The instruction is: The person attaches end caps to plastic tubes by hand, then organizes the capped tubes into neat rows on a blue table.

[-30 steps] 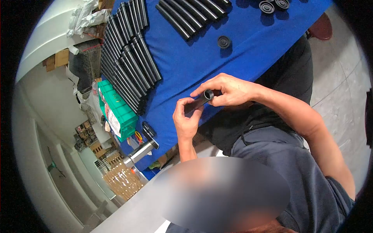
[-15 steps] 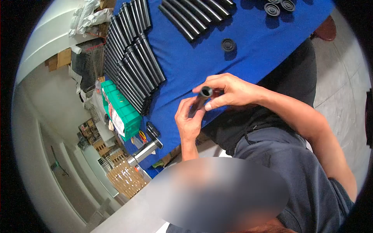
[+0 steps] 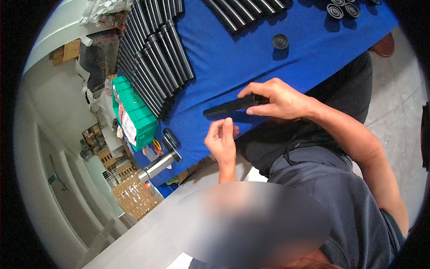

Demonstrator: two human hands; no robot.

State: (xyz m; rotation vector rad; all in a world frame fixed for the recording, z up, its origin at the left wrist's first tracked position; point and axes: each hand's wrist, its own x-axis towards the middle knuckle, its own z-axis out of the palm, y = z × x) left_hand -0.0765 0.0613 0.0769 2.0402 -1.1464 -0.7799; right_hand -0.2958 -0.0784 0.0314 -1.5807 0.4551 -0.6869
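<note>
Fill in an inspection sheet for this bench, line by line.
Surface: blue cloth, wrinkled.
Job's things: one black tube in hand; rows of black tubes on the cloth; one round black piece apart from a group of similar pieces.
Clutter: green crate with pale contents; metal cylinder near it.
Hands: right hand grips the tube toward one end; left hand apart from it, fingers curled, nothing visibly held.
Cables: nothing seen on the cloth.
Surroundings: pale floor; reddish-brown object, partly hidden.
</note>
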